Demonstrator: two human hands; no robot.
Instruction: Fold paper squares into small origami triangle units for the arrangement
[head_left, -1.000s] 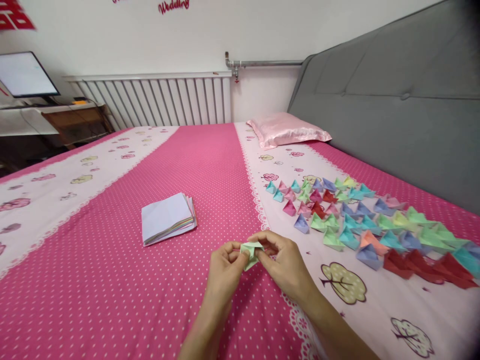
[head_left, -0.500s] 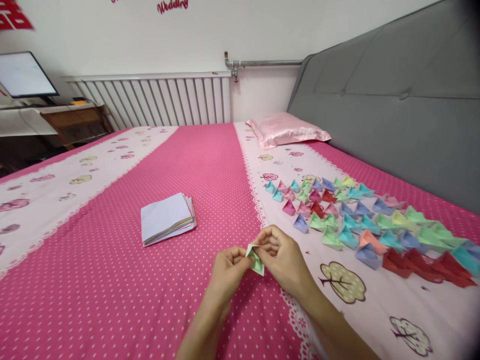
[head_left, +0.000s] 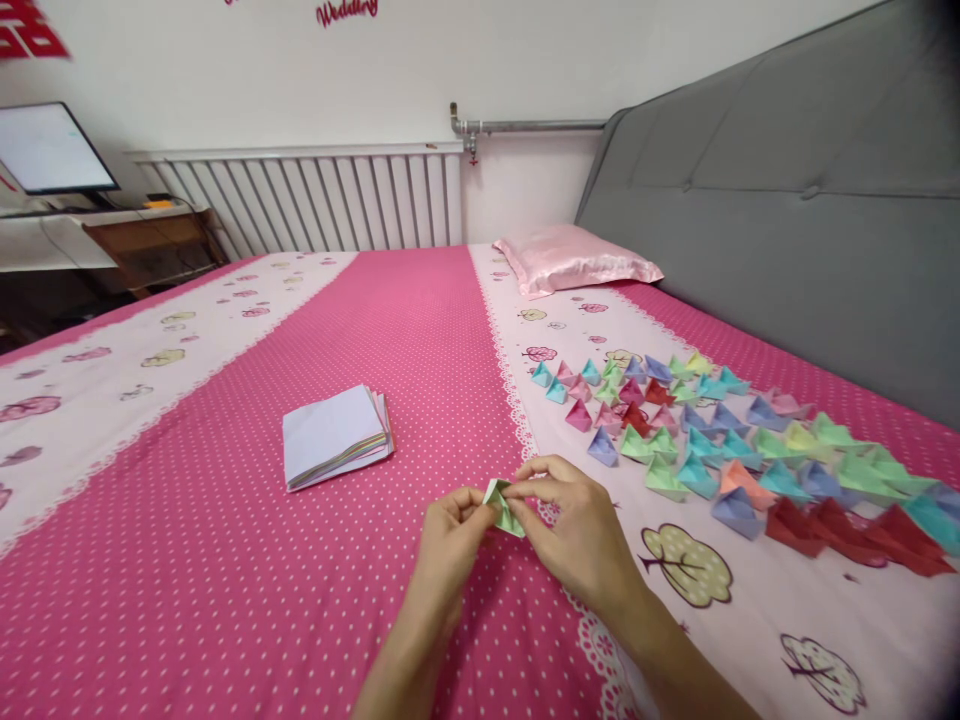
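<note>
A small light-green folded paper boat (head_left: 505, 514) is held over the pink dotted bedspread (head_left: 315, 580). My left hand (head_left: 454, 540) pinches its left end between thumb and fingers. At its right side, the thumb and fingertips of my right hand (head_left: 574, 520) close on the paper, partly covering it. To the right, several folded paper boats in green, blue, purple, red and orange stand in rows, with a red boat (head_left: 793, 526) and a purple boat (head_left: 737, 512) among the nearest. A stack of square paper sheets (head_left: 334, 435), pale purple on top, lies left of my hands.
A pink satin pillow (head_left: 574, 260) lies at the far side of the bed, beside the grey headboard (head_left: 787, 190). Behind the bed is a white radiator (head_left: 315, 200). A monitor (head_left: 49, 150) stands on a desk at the far left.
The green paper boat has shifted slightly up and left and turned a little. My right hand's fingers have straightened along its upper edge.
</note>
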